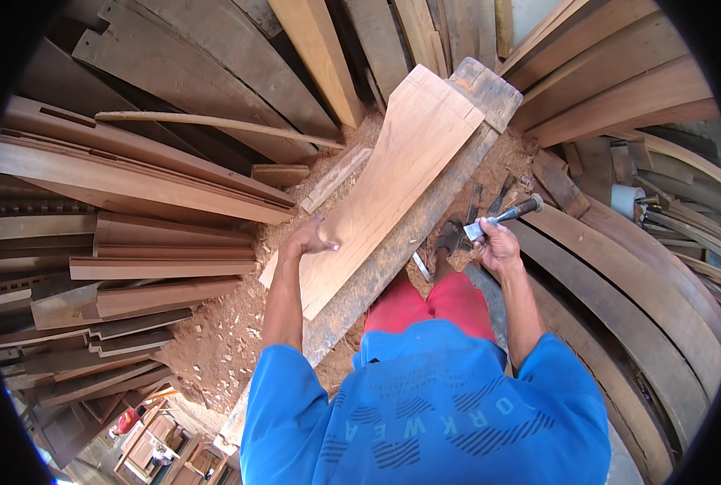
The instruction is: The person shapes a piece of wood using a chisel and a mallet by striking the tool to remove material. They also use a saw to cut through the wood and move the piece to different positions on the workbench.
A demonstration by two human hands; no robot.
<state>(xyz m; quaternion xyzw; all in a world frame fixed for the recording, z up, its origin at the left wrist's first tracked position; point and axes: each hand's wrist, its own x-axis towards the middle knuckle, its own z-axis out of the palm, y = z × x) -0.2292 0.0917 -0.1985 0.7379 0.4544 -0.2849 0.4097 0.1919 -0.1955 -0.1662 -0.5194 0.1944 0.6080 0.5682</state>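
Mid-frame, board is laid along counter, touched by left hand, grip spread; chisel is clasped in right hand; chiselling seemingly being prepared, careful alignment called for.

The board is of wood, its face smooth and matt, with the fine grain visible. Below it, the bench is also wooden, but rough and dusty; at its far end, the wooden block looks worn and stained. The chisel joins two finishes — a shiny metal blade and a smooth, slightly glossy handle. Along the bench's left edge, the sawdust is loose and matt. The shirt and shorts are matt cloth.
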